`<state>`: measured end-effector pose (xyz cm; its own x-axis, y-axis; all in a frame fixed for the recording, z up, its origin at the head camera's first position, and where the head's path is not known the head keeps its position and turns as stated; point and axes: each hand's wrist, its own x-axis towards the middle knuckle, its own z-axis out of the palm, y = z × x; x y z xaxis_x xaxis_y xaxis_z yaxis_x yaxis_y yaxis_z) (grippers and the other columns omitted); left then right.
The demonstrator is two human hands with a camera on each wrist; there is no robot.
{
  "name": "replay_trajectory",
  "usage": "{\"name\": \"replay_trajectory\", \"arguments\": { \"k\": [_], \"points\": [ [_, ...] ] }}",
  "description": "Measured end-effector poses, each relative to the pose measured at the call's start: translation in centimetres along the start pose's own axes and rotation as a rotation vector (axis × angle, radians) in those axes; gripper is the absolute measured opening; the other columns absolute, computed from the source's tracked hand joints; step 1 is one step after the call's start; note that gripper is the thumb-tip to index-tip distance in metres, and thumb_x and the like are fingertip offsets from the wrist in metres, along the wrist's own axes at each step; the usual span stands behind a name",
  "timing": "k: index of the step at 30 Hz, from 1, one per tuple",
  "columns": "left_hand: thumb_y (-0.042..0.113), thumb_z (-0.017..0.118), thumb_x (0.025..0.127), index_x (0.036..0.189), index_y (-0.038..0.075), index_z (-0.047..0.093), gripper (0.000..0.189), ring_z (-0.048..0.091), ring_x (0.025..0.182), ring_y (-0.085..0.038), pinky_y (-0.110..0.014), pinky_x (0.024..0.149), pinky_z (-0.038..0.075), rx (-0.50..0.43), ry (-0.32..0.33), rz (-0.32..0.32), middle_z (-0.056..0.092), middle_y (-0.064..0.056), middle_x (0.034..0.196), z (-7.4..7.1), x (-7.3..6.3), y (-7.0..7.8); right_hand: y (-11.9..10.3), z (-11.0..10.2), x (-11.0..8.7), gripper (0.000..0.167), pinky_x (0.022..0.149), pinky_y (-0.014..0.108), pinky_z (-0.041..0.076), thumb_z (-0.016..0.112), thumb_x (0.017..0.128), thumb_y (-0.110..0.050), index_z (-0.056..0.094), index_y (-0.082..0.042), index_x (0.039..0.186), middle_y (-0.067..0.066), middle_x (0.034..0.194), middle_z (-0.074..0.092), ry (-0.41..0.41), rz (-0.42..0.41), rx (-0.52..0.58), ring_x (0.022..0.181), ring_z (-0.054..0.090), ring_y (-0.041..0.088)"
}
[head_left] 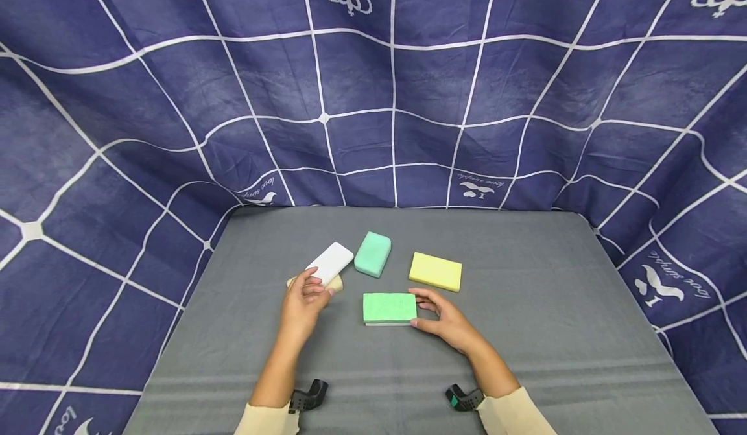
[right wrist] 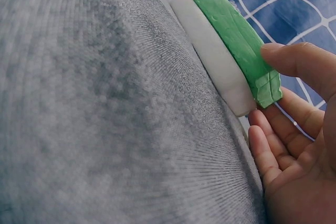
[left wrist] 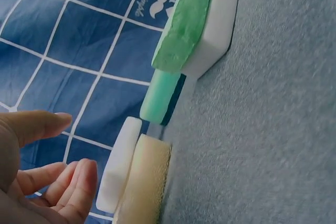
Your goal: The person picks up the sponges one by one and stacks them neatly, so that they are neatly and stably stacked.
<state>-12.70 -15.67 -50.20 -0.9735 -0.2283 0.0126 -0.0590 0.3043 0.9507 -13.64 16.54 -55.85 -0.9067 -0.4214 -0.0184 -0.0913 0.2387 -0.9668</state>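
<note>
While right fingers (right wrist: 305,113) flank it, green block (head_left: 389,307)

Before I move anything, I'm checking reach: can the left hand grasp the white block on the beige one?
Likely yes: the left hand is close to that white block, and nothing lies on it.

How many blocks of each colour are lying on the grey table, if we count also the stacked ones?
Green block: 1
Beige block: 1
White blocks: 2 (one under the green, one on the beige)
Teal block: 1
Yellow block: 1
Total: 6
</note>
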Motion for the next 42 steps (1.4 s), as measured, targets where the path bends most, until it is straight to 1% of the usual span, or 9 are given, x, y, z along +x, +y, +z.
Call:
{"name": "replay_trajectory", "arguments": {
  "k": [4, 9, 14, 18, 23, 26, 33, 38, 42],
  "points": [
    [0.004, 0.076, 0.087, 0.143, 0.0, 0.051, 0.061, 0.064, 0.108, -0.03, -0.01, 0.08, 0.051, 0.004, 0.031, -0.029, 0.056, -0.019, 0.123, -0.3, 0.5, -0.3, 0.0, 0.0, 0.0, 0.063, 0.108, 0.022, 0.045, 0.079, 0.088, -0.023, 0.052, -0.023, 0.145, 0.007, 0.143, 0.055, 0.0, 0.005, -0.001, 0.133, 0.052, 0.027],
    [0.005, 0.077, 0.086, 0.146, -0.001, 0.047, 0.068, 0.063, 0.109, -0.03, -0.005, 0.079, 0.048, 0.028, 0.066, -0.064, 0.053, -0.018, 0.126, -0.5, 1.1, -1.0, 0.1, -0.1, -0.1, 0.063, 0.108, 0.023, 0.045, 0.079, 0.089, -0.024, 0.052, -0.023, 0.146, 0.007, 0.145, 0.054, -0.005, 0.008, -0.005, 0.134, 0.051, 0.029],
    [0.004, 0.078, 0.084, 0.148, -0.003, 0.044, 0.073, 0.062, 0.11, -0.032, -0.003, 0.078, 0.046, 0.045, 0.067, -0.09, 0.052, -0.019, 0.126, -0.7, 1.7, -1.7, 0.0, -0.1, -0.1, 0.063, 0.108, 0.024, 0.045, 0.08, 0.088, -0.024, 0.052, -0.024, 0.145, 0.007, 0.145, 0.054, 0.0, 0.017, -0.002, 0.135, 0.05, 0.03],
    [0.006, 0.078, 0.085, 0.149, -0.003, 0.042, 0.074, 0.063, 0.109, -0.031, -0.005, 0.079, 0.048, 0.067, 0.057, -0.107, 0.053, -0.019, 0.124, -0.8, 2.0, -2.1, 0.0, -0.1, -0.1, 0.063, 0.108, 0.023, 0.045, 0.08, 0.088, -0.024, 0.053, -0.025, 0.145, 0.006, 0.145, 0.054, 0.001, 0.03, 0.001, 0.135, 0.05, 0.03],
    [0.006, 0.078, 0.085, 0.146, -0.007, 0.044, 0.072, 0.063, 0.107, -0.031, -0.013, 0.083, 0.053, 0.109, 0.048, -0.098, 0.054, -0.021, 0.121, -0.8, 2.4, -2.6, 0.0, -0.1, -0.1, 0.063, 0.108, 0.022, 0.045, 0.08, 0.088, -0.023, 0.053, -0.025, 0.145, 0.006, 0.145, 0.054, 0.003, 0.035, 0.003, 0.135, 0.051, 0.029],
    [0.007, 0.079, 0.084, 0.145, -0.008, 0.045, 0.071, 0.064, 0.106, -0.032, -0.014, 0.083, 0.053, 0.123, 0.043, -0.097, 0.055, -0.022, 0.12, -0.7, 2.6, -2.9, -0.1, -0.1, 0.0, 0.063, 0.108, 0.022, 0.044, 0.08, 0.088, -0.023, 0.053, -0.024, 0.145, 0.006, 0.145, 0.054, 0.002, 0.033, 0.006, 0.134, 0.051, 0.029],
    [0.009, 0.081, 0.083, 0.143, -0.007, 0.047, 0.071, 0.066, 0.102, -0.032, -0.021, 0.085, 0.055, 0.169, 0.044, -0.094, 0.057, -0.021, 0.115, -0.6, 2.8, -3.0, -0.1, -0.1, -0.1, 0.063, 0.108, 0.021, 0.044, 0.08, 0.088, -0.023, 0.053, -0.023, 0.145, 0.006, 0.146, 0.054, -0.001, 0.031, 0.007, 0.134, 0.051, 0.024],
    [0.012, 0.083, 0.081, 0.142, -0.006, 0.049, 0.072, 0.066, 0.101, -0.031, -0.014, 0.078, 0.051, 0.206, 0.053, -0.08, 0.058, -0.02, 0.113, -0.6, 3.0, -3.3, -0.2, -0.1, -0.1, 0.064, 0.107, 0.02, 0.044, 0.08, 0.088, -0.023, 0.053, -0.023, 0.145, 0.006, 0.146, 0.054, -0.001, 0.035, 0.014, 0.134, 0.051, 0.026],
    [0.013, 0.084, 0.08, 0.141, -0.004, 0.051, 0.071, 0.065, 0.099, -0.029, -0.012, 0.074, 0.047, 0.218, 0.072, -0.074, 0.059, -0.017, 0.11, -0.6, 3.0, -3.4, -0.3, -0.1, -0.1, 0.064, 0.107, 0.021, 0.044, 0.08, 0.088, -0.023, 0.052, -0.022, 0.146, 0.007, 0.146, 0.053, -0.004, 0.035, 0.007, 0.134, 0.051, 0.026]
  ]
}}
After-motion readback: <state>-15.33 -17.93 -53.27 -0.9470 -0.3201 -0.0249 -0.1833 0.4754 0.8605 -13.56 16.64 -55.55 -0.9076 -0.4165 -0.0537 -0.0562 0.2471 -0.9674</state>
